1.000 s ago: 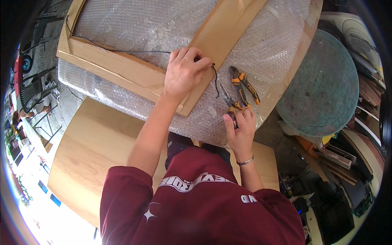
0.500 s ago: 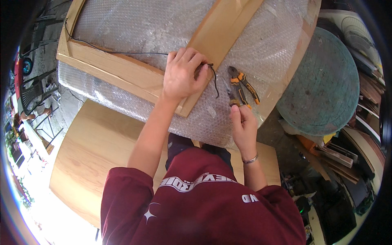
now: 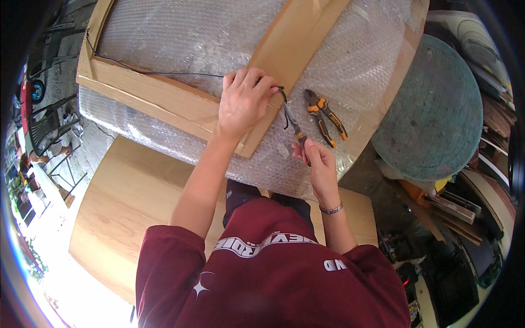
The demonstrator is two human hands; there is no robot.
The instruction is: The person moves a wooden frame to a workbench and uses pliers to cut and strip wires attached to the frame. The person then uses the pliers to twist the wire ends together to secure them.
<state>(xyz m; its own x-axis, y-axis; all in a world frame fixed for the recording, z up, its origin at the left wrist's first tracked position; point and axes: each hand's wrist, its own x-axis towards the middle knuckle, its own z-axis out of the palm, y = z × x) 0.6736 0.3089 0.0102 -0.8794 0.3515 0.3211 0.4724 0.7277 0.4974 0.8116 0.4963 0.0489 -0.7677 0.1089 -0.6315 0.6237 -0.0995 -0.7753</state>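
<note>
My left hand rests on the corner of a wooden frame, its fingers curled over a thin black wire. The wire runs along the frame from the far left, passes under the hand and comes out on the right as a loose bent end. In my right hand is a slim tool with a narrow metal blade and a dark handle; whether it is a knife or a screwdriver is unclear. Its tip reaches the wire just right of my left fingers. Black-and-orange pliers lie to the right, untouched.
Bubble wrap covers the work surface under the frame. A round greenish tabletop stands at the right, with stacked boards beyond. A pale wooden panel lies below on the left. Chairs stand at the far left.
My right hand has moved slightly left, bringing the tool's blade from beside the pliers to the wire. My left hand stays nearly in place on the frame.
</note>
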